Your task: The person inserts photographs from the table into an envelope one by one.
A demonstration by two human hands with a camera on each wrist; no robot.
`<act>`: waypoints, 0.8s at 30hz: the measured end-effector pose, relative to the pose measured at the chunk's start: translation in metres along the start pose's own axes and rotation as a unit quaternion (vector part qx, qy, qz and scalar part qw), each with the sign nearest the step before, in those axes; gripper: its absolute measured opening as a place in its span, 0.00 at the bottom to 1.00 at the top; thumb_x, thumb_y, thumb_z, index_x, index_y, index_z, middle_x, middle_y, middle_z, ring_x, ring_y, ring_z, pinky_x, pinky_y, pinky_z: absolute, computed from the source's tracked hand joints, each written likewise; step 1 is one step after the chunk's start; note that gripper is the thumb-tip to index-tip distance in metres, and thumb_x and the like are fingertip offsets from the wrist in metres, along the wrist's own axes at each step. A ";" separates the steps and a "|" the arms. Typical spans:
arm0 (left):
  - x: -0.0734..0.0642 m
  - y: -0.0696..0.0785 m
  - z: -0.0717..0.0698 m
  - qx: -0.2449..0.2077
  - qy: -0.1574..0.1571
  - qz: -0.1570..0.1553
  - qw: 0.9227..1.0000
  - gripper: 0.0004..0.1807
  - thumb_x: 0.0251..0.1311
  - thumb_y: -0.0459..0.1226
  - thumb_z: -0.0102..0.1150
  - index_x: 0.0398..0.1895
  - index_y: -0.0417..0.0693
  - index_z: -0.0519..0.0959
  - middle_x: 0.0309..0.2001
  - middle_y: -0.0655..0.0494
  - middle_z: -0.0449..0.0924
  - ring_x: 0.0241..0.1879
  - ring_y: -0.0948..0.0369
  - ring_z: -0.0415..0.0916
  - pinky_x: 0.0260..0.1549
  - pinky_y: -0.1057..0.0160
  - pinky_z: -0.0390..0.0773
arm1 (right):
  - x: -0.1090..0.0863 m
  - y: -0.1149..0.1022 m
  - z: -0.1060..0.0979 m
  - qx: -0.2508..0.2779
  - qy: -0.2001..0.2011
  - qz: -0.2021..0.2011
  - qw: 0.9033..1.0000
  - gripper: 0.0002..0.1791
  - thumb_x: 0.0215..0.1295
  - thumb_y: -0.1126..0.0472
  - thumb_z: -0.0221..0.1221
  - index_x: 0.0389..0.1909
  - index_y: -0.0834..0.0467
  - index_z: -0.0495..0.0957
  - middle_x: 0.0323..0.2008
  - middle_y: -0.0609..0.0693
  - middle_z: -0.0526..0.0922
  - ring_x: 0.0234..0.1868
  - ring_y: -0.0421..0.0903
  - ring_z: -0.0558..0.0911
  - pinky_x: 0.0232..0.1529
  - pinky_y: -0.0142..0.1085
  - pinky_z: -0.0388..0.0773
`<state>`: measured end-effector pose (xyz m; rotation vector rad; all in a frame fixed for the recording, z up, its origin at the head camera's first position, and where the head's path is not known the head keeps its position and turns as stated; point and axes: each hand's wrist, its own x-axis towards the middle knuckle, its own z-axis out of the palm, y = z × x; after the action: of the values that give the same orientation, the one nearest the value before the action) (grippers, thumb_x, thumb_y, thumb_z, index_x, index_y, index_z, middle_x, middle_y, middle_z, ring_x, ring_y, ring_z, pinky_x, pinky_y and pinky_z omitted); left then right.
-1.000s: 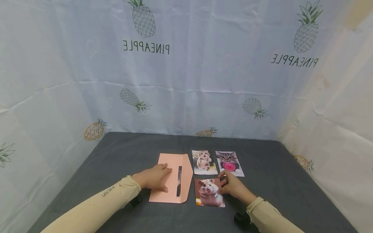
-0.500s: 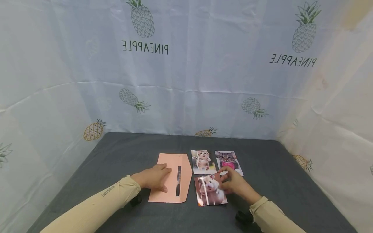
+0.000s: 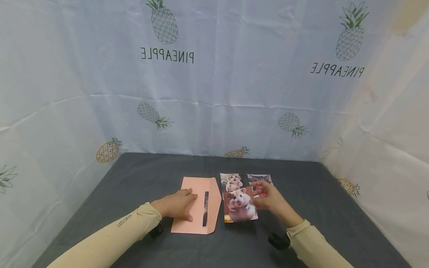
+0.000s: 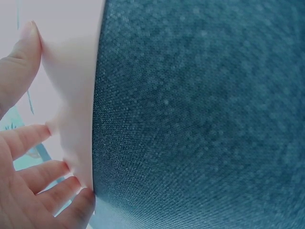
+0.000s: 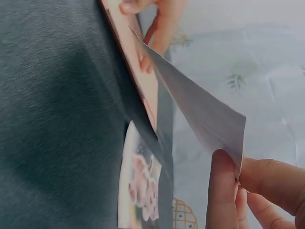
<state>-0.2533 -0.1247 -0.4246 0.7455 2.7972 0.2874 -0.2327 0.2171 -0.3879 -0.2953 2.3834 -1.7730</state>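
Observation:
A pink envelope point(image 3: 196, 223) lies on the dark cloth with its flap toward the right; a narrow strip of a picture shows in a slot near the flap. My left hand point(image 3: 175, 204) rests on the envelope with spread fingers, their tips touching the paper in the left wrist view. Between thumb and fingers, my right hand point(image 3: 269, 201) pinches the right edge of a hamster photo point(image 3: 239, 208). The right wrist view shows that photo's pale back point(image 5: 205, 109), tilted and raised off the cloth. Behind it lie a kitten photo point(image 3: 232, 181) and a tabby cat photo point(image 3: 259, 178), both partly covered.
A dark grey cloth point(image 3: 161, 167) covers the table. White curtains printed with pineapples point(image 3: 214, 82) stand behind and at both sides. A black wrist device point(image 3: 279, 241) sits under the right wrist.
My right hand has lifted the hamster photo off the cloth and moved it away from me, over the lower part of the kitten photo. The left hand and envelope have stayed put.

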 end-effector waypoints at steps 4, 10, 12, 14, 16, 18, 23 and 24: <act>0.001 0.000 0.000 0.003 -0.001 0.000 1.000 0.46 0.48 0.54 0.71 0.69 0.46 0.66 0.73 0.43 0.58 0.72 0.48 0.56 0.67 0.50 0.63 | 0.005 -0.005 0.003 0.006 -0.003 -0.007 1.000 0.32 0.56 0.72 0.65 0.62 0.72 0.64 0.38 0.58 0.75 0.31 0.43 0.80 0.35 0.41 0.84; 0.002 0.000 0.000 0.006 -0.002 -0.006 1.000 0.46 0.47 0.55 0.71 0.69 0.47 0.66 0.73 0.43 0.58 0.72 0.49 0.57 0.66 0.50 0.64 | 0.016 -0.011 0.011 -0.002 0.015 0.000 1.000 0.32 0.56 0.72 0.65 0.62 0.69 0.67 0.41 0.61 0.77 0.32 0.44 0.81 0.36 0.42 0.84; 0.002 0.001 0.000 0.005 -0.001 -0.007 1.000 0.46 0.47 0.55 0.71 0.69 0.47 0.67 0.72 0.44 0.59 0.72 0.49 0.57 0.66 0.50 0.64 | 0.020 -0.014 0.014 -0.013 0.027 0.011 1.000 0.32 0.56 0.71 0.65 0.62 0.67 0.69 0.42 0.61 0.77 0.33 0.45 0.81 0.37 0.42 0.84; 0.002 0.000 0.000 0.006 0.000 -0.009 1.000 0.46 0.46 0.55 0.72 0.68 0.47 0.67 0.72 0.44 0.59 0.72 0.49 0.57 0.66 0.50 0.64 | 0.024 -0.016 0.017 -0.023 0.035 0.019 0.999 0.31 0.56 0.70 0.65 0.63 0.66 0.69 0.43 0.62 0.77 0.33 0.46 0.81 0.38 0.42 0.84; 0.002 0.001 0.000 0.006 0.000 -0.010 1.000 0.46 0.46 0.55 0.72 0.68 0.47 0.67 0.72 0.44 0.59 0.72 0.49 0.57 0.66 0.50 0.65 | 0.028 -0.017 0.020 -0.025 0.045 0.026 0.998 0.31 0.56 0.70 0.65 0.62 0.65 0.70 0.43 0.62 0.77 0.34 0.46 0.82 0.38 0.42 0.84; 0.002 0.001 0.000 0.007 -0.001 -0.012 1.000 0.46 0.46 0.55 0.72 0.68 0.47 0.67 0.72 0.44 0.59 0.71 0.49 0.58 0.66 0.49 0.65 | 0.032 -0.018 0.022 -0.028 0.046 0.024 0.998 0.30 0.57 0.71 0.65 0.62 0.65 0.70 0.43 0.63 0.76 0.33 0.46 0.82 0.39 0.42 0.84; 0.003 0.001 0.000 0.008 -0.006 -0.013 1.000 0.46 0.46 0.55 0.71 0.69 0.47 0.67 0.72 0.44 0.59 0.72 0.49 0.57 0.66 0.48 0.64 | 0.041 -0.018 0.027 -0.012 0.043 0.015 0.999 0.29 0.56 0.75 0.63 0.61 0.69 0.70 0.41 0.63 0.78 0.31 0.44 0.82 0.37 0.41 0.84; 0.003 0.001 0.000 0.008 -0.006 -0.012 1.000 0.46 0.46 0.55 0.71 0.69 0.47 0.67 0.72 0.44 0.59 0.72 0.49 0.57 0.66 0.48 0.64 | 0.043 -0.018 0.028 -0.008 0.043 0.013 0.999 0.29 0.55 0.76 0.62 0.61 0.70 0.70 0.41 0.63 0.78 0.31 0.44 0.82 0.37 0.41 0.84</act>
<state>-0.2552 -0.1225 -0.4250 0.7156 2.7985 0.2547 -0.2663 0.1755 -0.3791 -0.1939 2.4488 -1.7905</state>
